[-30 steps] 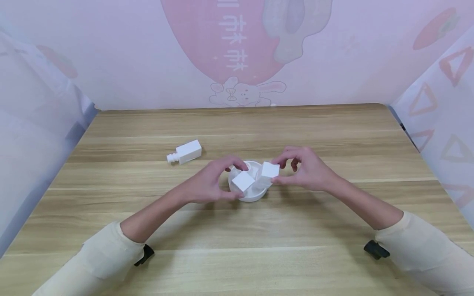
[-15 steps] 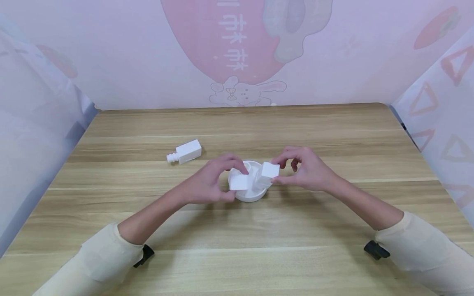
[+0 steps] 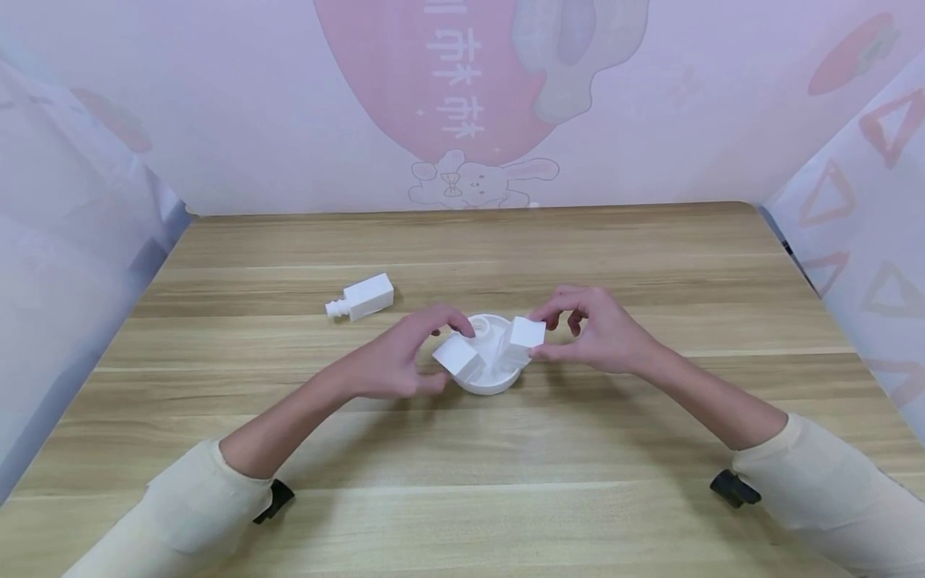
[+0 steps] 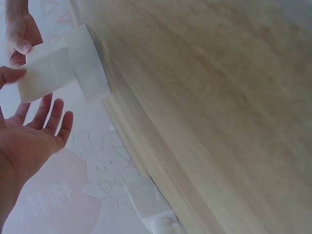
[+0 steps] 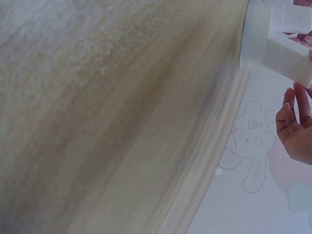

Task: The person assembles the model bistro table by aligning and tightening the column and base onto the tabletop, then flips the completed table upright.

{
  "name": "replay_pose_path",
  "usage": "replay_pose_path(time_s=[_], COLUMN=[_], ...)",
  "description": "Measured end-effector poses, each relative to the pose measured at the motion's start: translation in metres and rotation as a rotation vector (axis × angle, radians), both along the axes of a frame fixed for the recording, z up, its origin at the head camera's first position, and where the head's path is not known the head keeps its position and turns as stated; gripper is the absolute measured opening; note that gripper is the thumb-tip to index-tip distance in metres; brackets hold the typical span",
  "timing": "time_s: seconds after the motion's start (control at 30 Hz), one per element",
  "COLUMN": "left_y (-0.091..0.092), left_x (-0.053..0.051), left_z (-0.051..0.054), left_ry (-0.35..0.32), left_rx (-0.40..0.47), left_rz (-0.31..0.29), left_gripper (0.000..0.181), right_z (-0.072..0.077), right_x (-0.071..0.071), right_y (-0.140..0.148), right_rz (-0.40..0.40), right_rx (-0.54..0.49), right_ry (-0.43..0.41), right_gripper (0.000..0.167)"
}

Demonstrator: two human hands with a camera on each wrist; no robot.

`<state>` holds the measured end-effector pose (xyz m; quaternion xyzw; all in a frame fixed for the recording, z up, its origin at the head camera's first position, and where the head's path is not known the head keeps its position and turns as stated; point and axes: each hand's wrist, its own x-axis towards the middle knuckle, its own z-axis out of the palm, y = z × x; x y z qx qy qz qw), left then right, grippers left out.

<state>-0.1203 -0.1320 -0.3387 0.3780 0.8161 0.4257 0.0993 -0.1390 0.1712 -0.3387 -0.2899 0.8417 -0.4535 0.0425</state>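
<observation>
Lettering, one item: vertical column of white Chinese-style characters [image 3: 460,83], topmost cut off, on a rounded pink printed shape [image 3: 393,84] on the pale lilac backdrop [image 3: 246,120]; wording not legible.

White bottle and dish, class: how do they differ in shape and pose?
The bottle is boxy with a narrow neck; the dish is round. The bottle lies on its side; the dish sits open side up, with blocks leaning in it. Both are white and on the table.
</observation>
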Motion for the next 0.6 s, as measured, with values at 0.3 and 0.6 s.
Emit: replay_pose_path(time_s=[0.3,0.6], left_y=[-0.0001,-0.0003], left_x=[0.0057,0.0053], left_z=[-0.0001,-0.0004], left_ry=[0.026,0.054], left_rx=[-0.047,-0.004], left_rz=[0.199,0.207], left_gripper=[0.051,0.034], right_z=[-0.0005,-0.0015], right_x=[0.0001,-0.0004], right_y=[0.0,-0.0002], right_rz=[0.001,0.012], right_rx=[0.0,-0.016], right_ry=[0.004,0.004], right_gripper=[0.03,0.031])
